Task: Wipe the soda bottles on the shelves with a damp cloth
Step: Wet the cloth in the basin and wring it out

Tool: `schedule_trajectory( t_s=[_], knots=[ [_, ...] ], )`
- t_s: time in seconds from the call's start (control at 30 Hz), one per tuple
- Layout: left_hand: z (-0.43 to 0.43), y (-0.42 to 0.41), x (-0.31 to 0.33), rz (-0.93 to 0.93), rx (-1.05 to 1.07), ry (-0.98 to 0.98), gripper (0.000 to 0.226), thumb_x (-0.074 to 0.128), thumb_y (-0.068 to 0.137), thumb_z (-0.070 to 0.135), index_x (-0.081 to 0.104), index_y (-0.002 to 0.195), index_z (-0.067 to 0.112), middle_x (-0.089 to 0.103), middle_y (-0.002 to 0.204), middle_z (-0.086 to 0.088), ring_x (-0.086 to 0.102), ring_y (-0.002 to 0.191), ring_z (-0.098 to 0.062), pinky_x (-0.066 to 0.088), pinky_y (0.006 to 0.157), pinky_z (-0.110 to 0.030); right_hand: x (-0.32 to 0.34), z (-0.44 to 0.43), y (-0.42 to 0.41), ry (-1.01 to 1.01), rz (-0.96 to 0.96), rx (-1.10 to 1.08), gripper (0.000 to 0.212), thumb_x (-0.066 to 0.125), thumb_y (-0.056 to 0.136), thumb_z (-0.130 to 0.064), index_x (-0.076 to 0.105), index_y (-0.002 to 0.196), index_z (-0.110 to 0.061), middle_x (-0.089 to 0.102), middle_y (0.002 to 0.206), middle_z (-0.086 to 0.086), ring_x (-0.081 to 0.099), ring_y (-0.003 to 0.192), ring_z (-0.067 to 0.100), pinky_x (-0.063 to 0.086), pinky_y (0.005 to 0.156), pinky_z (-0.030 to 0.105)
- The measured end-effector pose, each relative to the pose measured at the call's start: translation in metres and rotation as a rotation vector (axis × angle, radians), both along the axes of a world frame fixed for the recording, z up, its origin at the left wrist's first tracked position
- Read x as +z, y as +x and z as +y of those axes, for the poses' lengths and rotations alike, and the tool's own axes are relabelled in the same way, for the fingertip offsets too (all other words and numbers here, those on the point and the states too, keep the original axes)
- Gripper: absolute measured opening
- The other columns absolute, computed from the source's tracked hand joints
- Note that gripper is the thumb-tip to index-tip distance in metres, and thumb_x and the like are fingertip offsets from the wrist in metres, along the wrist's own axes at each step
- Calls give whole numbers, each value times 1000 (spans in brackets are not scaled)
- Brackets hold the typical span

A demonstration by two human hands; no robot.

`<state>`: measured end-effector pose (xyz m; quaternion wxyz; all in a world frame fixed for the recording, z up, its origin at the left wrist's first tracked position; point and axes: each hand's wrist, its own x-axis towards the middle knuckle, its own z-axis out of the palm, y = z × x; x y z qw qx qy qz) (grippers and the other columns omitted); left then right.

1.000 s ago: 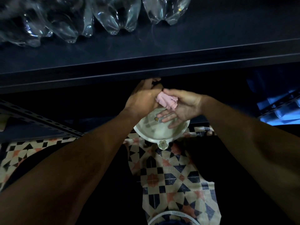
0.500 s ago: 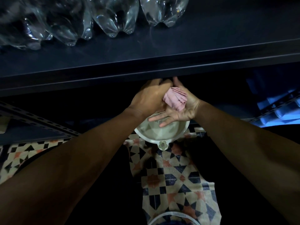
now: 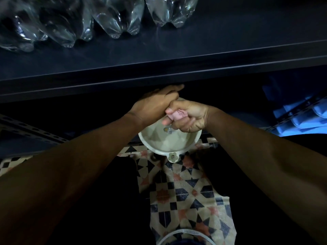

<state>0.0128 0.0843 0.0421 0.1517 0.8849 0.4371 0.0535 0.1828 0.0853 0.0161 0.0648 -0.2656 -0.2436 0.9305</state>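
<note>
No legible text or labels.

The soda bottles (image 3: 116, 16) are clear, colourless plastic. They stand in a row on the dark shelf (image 3: 230, 41), from the far left to the centre. Only their lobed bases and lower bodies show, packed close together. The cloth (image 3: 177, 114) is small and pink, crumpled into a tight wad inside the curled fingers of the right hand (image 3: 189, 117). Only a fold shows, held above the white bowl (image 3: 159, 145).
</note>
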Motion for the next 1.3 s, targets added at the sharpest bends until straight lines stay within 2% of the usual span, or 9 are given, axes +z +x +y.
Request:
schedule_trajectory(
  t_s=[0.1,0.27,0.43,0.5,0.6,0.73,1.0,1.1,1.3],
  knots=[
    [7,-1,-2,137,-4,-50,39,48,106,36,53,142,20,57,144,-6,60,123,-28,50,104,-44,5,2,-1,168,-224,95,51,45,96,-11,51,46,-22,42,45,-10,30,31,0,8,38,15],
    [11,6,-12,286,53,-126,37,57,102,35,52,136,19,66,118,-10,66,105,-31,55,87,-41,5,8,-13,520,-666,168,44,50,89,0,41,51,-21,37,50,-3,24,38,6,15,40,18],
    [12,19,-31,334,140,-235,33,64,98,23,61,130,15,68,113,-9,62,93,-24,48,75,-33,-16,11,-23,1022,-1108,305,8,64,91,-17,64,87,-9,58,75,6,50,57,17,37,50,25],
    [15,21,-37,348,132,-279,47,61,100,17,52,145,13,68,106,-6,56,86,-22,45,74,-32,-30,8,-27,1168,-1225,309,49,67,92,-26,54,131,2,59,91,8,53,70,17,39,54,27],
    [17,20,-48,355,138,-334,68,60,99,15,26,159,12,52,81,3,54,83,-22,41,69,-33,-41,0,-30,1246,-1245,225,74,66,92,-24,25,148,1,64,105,12,58,81,23,43,64,33],
    [17,19,-58,341,252,-439,41,62,98,9,48,136,7,52,79,1,55,78,-20,44,73,-34,-49,-7,-33,1385,-1250,182,52,60,93,-15,35,138,-5,67,106,16,65,86,31,45,66,37],
    [18,21,-59,258,387,-576,18,61,99,6,45,104,12,53,77,-4,52,62,-18,43,50,-30,-54,-7,-34,1578,-1267,190,52,58,95,-15,34,140,-5,69,102,16,68,90,35,39,66,37],
    [20,20,-60,243,430,-630,7,63,97,6,57,100,9,59,80,-7,56,63,-21,48,51,-31,-57,-8,-33,1619,-1278,176,51,57,95,-15,35,139,-5,70,100,16,69,89,35,39,65,37],
    [21,18,-58,253,450,-711,14,61,95,2,58,85,11,54,71,-6,51,57,-20,47,54,-30,-55,-9,-31,1628,-1280,177,51,56,95,-18,34,140,-7,70,102,16,69,90,37,37,65,37]
  ],
)
